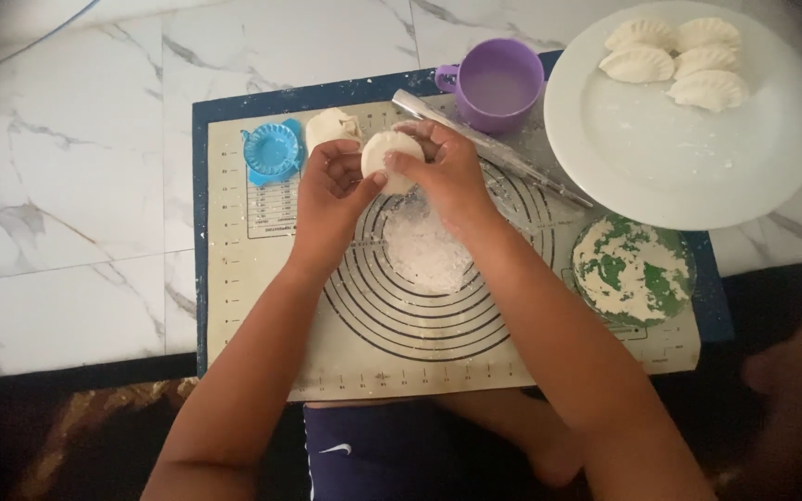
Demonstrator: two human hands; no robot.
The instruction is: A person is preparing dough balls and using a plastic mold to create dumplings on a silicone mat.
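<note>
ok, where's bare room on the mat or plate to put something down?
Free: mat's left strip below the blue press; near edge under the rings; plate's lower-left half, below the dumplings. Crowded: far edge, where both hands hold the dough disc by cup and rolling pin.

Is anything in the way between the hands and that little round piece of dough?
No. Both the left hand and the right hand already hold the round dough piece between their fingers, above the baking mat. The dough lump and blue dumpling press lie off to the side.
</note>
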